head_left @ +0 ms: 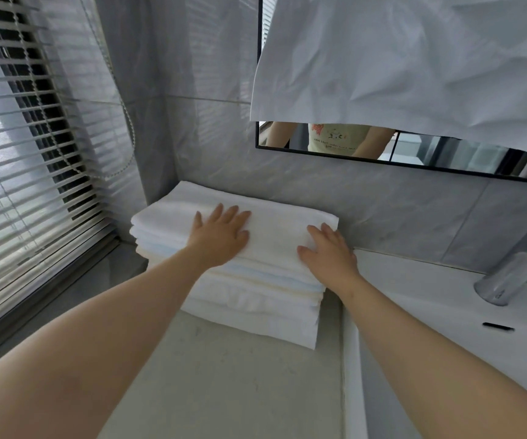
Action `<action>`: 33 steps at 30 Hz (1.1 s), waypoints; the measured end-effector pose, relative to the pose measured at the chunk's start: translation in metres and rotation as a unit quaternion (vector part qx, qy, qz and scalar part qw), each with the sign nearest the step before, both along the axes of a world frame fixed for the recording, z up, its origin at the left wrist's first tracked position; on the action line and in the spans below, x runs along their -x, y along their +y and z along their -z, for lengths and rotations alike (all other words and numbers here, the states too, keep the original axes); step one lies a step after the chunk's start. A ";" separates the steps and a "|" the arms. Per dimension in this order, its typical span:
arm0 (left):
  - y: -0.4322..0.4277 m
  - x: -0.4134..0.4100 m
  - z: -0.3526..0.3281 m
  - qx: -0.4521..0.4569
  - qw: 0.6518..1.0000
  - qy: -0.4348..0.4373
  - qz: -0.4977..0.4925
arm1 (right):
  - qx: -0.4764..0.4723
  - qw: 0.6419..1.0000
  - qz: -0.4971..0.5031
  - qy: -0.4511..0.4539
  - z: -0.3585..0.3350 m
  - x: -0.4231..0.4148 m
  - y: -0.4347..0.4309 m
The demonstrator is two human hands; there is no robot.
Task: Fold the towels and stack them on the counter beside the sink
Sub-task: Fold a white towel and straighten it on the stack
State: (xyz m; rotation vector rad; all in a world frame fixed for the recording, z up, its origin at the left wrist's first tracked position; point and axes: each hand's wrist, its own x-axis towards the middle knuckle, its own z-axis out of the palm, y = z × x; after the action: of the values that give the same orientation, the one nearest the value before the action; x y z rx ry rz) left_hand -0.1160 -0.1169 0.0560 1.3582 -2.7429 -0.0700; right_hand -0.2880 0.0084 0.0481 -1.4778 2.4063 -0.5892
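A stack of several folded white towels (256, 299) sits on the grey counter (224, 391), pushed against the tiled back wall to the left of the sink. My left hand (221, 236) lies flat on the top towel with fingers spread. My right hand (327, 251) rests flat on the right edge of the top towel, fingers straight. Neither hand grips anything.
A white sink basin (446, 312) with a chrome faucet (515, 264) lies to the right of the stack. A mirror (414, 150) hangs above, mostly covered by a white sheet (414, 58). Window blinds (18, 153) with a bead cord fill the left side.
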 end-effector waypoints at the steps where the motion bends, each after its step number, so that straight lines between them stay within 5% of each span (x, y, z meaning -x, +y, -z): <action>1: 0.000 0.005 0.001 -0.007 1.000 -0.016 0.012 | -0.018 1.000 -0.019 0.009 0.000 0.001 -0.005; 5: -0.014 0.012 0.001 -0.036 0.998 -0.040 -0.012 | -0.055 0.995 -0.066 0.043 0.001 0.011 -0.029; 13: -0.018 0.022 0.012 -0.040 0.996 -0.052 -0.057 | -0.002 0.998 -0.039 -0.053 0.014 0.033 -0.055; 17: -0.012 0.020 0.009 -0.031 0.997 -0.048 -0.048 | 0.113 0.949 0.147 -0.255 0.022 0.035 -0.049; 19: -0.008 0.018 0.011 -0.026 0.998 -0.046 -0.047 | 0.138 0.920 0.140 -0.338 0.023 0.034 -0.049; 26: -0.008 0.019 0.014 -0.028 0.997 -0.046 -0.057 | 0.119 0.923 0.113 -0.347 0.016 0.035 -0.055; 28: -0.007 0.020 0.011 -0.027 0.997 -0.042 -0.054 | 0.099 0.941 0.153 -0.286 0.019 0.036 -0.054; 30: -0.004 0.020 0.010 -0.025 0.998 -0.027 -0.045 | 0.090 0.979 0.151 -0.104 0.012 0.031 -0.046; 33: 0.003 0.017 0.012 -0.022 0.999 -0.013 -0.036 | 0.068 0.996 -0.018 0.046 -0.001 0.018 -0.031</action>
State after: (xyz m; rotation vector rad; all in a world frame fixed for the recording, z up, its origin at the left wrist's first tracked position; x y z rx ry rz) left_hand -0.1330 -0.1134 0.0435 1.4786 -2.7259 -0.1089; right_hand -0.3055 -0.0228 0.0490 -1.6336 2.4467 -0.7032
